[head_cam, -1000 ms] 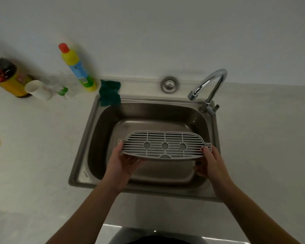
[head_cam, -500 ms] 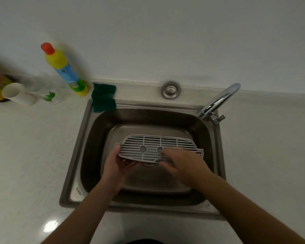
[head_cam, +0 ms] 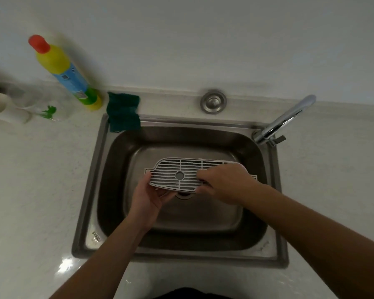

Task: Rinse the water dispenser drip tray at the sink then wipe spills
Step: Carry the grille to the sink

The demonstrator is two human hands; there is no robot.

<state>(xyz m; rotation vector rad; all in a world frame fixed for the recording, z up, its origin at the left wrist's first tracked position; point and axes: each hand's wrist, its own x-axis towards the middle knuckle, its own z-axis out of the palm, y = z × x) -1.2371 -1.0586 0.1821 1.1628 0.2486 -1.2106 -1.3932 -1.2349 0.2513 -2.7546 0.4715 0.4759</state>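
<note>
A grey slotted drip tray is held flat above the steel sink, over the drain. My left hand supports its left end from below, thumb on the rim. My right hand lies on top of the tray's right half, fingers curled over the grille, and covers that part. The chrome tap at the sink's back right corner is swung aside toward the right; no water runs.
A green cloth hangs over the sink's back left corner. Left of it stand a yellow detergent bottle with a red cap, a clear glass and a white cup. A sink plug lies behind the basin. White countertop surrounds the sink.
My right hand left the tray's right end and moved onto its top surface. The tray sank a little lower in the sink. The tap spout swung away to the right.
</note>
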